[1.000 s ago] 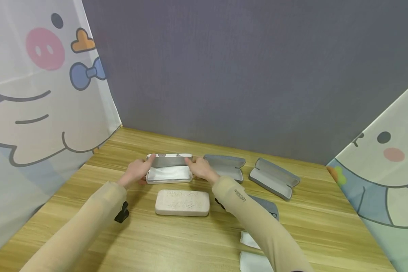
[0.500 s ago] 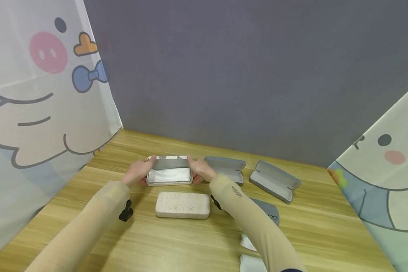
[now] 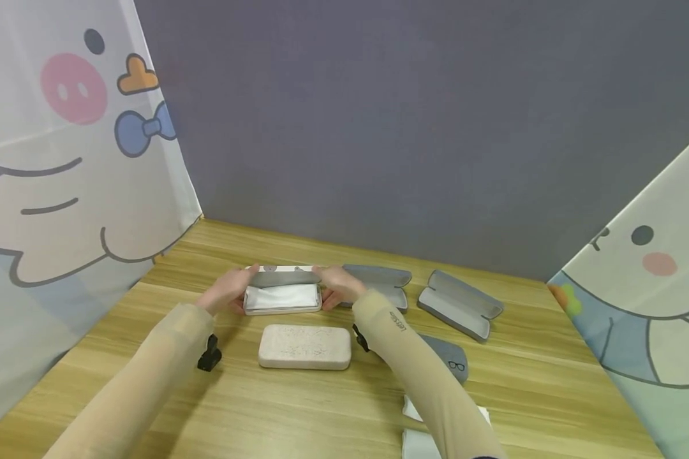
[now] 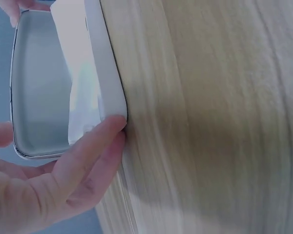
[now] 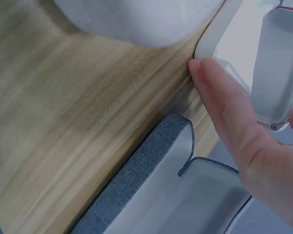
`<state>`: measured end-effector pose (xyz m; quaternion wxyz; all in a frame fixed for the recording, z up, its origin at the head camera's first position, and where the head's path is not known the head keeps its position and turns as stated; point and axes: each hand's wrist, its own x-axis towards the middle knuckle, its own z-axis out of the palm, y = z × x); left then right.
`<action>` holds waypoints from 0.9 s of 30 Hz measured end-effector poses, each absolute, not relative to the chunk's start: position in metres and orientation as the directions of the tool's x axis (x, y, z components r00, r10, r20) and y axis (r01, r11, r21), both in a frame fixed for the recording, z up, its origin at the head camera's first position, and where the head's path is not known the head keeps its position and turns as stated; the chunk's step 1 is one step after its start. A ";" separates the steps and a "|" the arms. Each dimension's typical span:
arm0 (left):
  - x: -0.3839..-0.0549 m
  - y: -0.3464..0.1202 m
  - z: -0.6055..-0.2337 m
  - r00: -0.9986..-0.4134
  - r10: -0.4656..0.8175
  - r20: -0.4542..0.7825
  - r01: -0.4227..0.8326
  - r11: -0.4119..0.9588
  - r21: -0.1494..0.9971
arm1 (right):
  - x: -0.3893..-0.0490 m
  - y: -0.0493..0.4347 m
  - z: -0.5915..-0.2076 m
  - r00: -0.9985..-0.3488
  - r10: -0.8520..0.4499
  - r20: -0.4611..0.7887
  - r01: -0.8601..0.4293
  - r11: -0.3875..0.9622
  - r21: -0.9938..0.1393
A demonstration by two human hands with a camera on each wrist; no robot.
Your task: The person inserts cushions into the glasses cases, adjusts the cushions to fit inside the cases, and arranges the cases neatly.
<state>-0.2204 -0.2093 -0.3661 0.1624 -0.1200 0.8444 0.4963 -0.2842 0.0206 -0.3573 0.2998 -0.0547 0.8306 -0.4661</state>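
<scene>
An opened glasses case (image 3: pixel 283 312) with a white outside and grey lining lies at the back left of the table. Inside its base rests a folded white cloth (image 3: pixel 281 296). My left hand (image 3: pixel 226 288) grips the left end, fingers along the base and thumb up at the lid. At the right end my right hand (image 3: pixel 339 285) holds it likewise, its fingertips at the base corner in the right wrist view. The raised lid (image 4: pixel 41 78) leans over the cloth. Just in front lies a closed cream glasses case (image 3: pixel 304 347).
Right of my hands stand an opened blue-grey glasses case (image 3: pixel 387 293) and an opened grey one (image 3: pixel 459 303). A closed blue-grey case (image 3: pixel 448 357) with a spectacles print is partly behind my right sleeve. White cloths (image 3: pixel 420 444) lie near the front. A grey partition (image 3: pixel 379 127) rises behind.
The lid of the white case tips slightly further forward, with both thumbs at its upper edge. My right thumb has shifted from inside the lid to its corner. The other cases stay put.
</scene>
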 end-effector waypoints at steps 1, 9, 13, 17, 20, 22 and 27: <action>-0.221 -0.209 -0.366 -0.920 -0.035 -0.391 -0.358 0.482 0.800 | -0.285 0.021 -0.358 -0.815 -0.371 -0.445 0.191 0.553 -0.811; -0.223 -0.213 -0.368 -0.927 0.029 -0.373 -0.310 0.500 0.809 | -0.286 0.023 -0.363 -0.826 -0.381 -0.416 0.180 0.520 -0.835; -0.224 -0.214 -0.369 -0.924 0.071 -0.376 -0.302 0.468 0.831 | -0.286 0.024 -0.364 -0.820 -0.387 -0.422 0.191 0.510 -0.839; -0.228 -0.214 -0.371 -0.918 0.106 -0.382 -0.295 0.459 0.838 | -0.286 0.025 -0.363 -0.818 -0.381 -0.432 0.203 0.510 -0.835; -0.229 -0.216 -0.370 -0.916 0.126 -0.382 -0.286 0.464 0.839 | -0.285 0.024 -0.362 -0.820 -0.375 -0.432 0.207 0.509 -0.835; -0.229 -0.217 -0.369 -0.915 0.132 -0.381 -0.282 0.466 0.839 | -0.285 0.022 -0.361 -0.823 -0.373 -0.429 0.202 0.513 -0.834; -0.229 -0.221 -0.370 -0.912 0.138 -0.386 -0.284 0.464 0.839 | -0.286 0.019 -0.362 -0.821 -0.379 -0.427 0.183 0.534 -0.826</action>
